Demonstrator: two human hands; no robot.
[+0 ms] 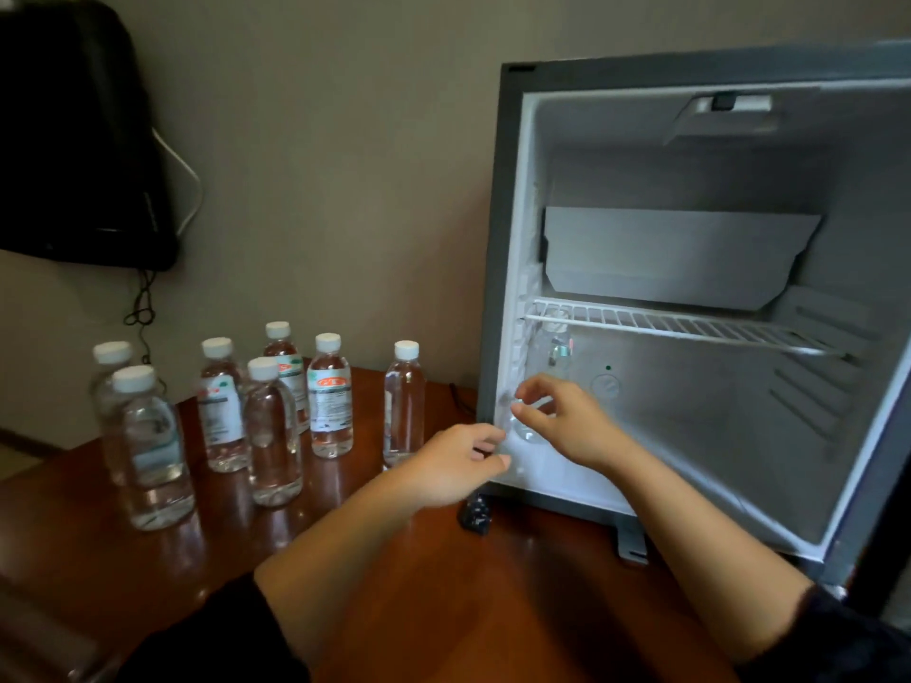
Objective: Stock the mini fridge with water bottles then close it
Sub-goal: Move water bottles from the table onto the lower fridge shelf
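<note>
The mini fridge [508, 239] stands open on the wooden table [493, 608], with a white wire shelf [690, 327] across its middle. One water bottle [559, 350] stands in the lower compartment against the left wall, its cap just under the shelf. My right hand [567, 421] reaches inside and its fingers curl round the lower part of that bottle. My left hand [458, 465] hovers at the fridge's front left edge with loosely curled fingers and holds nothing. Several more white-capped water bottles [330, 396] stand on the table left of the fridge.
The fridge door's dark edge [882, 485] shows at the far right. A small black object [475, 517] lies on the table by the fridge's front left corner. A black screen [74, 140] with hanging cables is mounted on the wall at upper left.
</note>
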